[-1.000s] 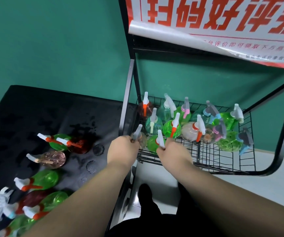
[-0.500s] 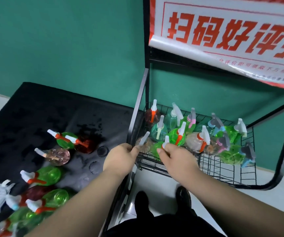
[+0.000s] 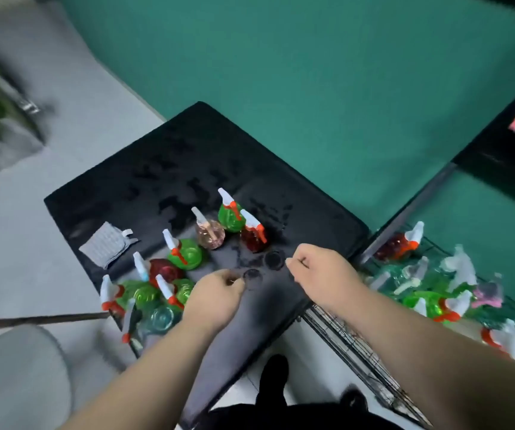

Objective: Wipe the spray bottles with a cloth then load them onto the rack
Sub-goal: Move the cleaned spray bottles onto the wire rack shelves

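Now both your hands hover over the wet black tabletop (image 3: 188, 169), fingers curled in and gripping nothing: left hand (image 3: 215, 297), right hand (image 3: 321, 274). Round translucent plastic spray bottles (image 3: 188, 254) with white trigger heads stand just left of your left fingers; the grey waffle-weave cloth (image 3: 107, 245) lies flat farther left. The wire rack (image 3: 343, 333), already holding bottles, sits right of your right fingers.
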